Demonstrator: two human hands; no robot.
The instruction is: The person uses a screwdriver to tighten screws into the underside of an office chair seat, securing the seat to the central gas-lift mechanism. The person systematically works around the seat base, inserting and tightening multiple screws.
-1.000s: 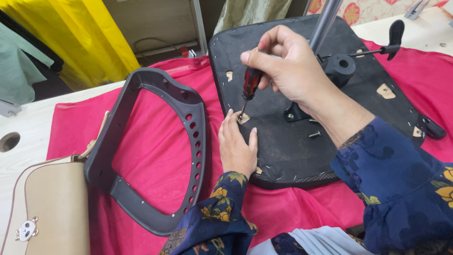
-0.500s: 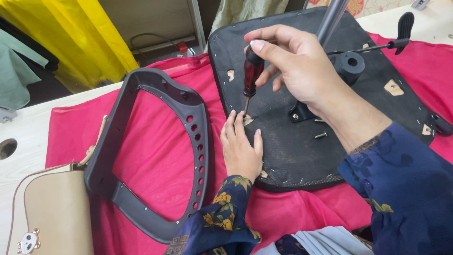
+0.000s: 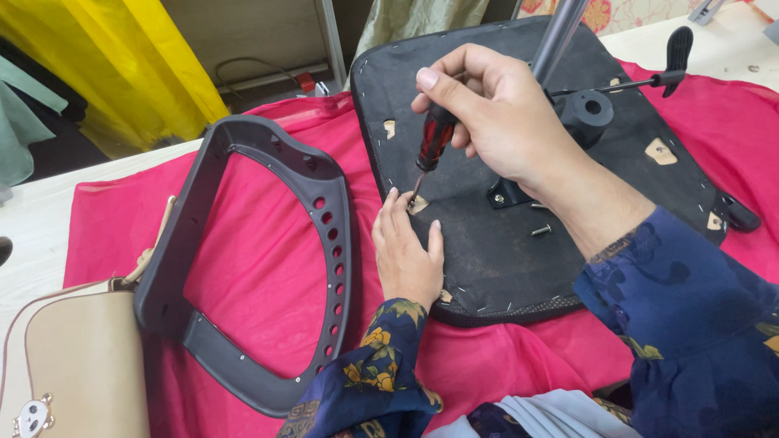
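Screwdriver is upright, tip down on the black seat base lying on red cloth. Right hand grips its handle; left hand rests flat, open, beside the tip. Grey frame sits left.

there are no packages, no labels, no signs and no screens to see in this view. nothing on the table carries a printed tag or a display.
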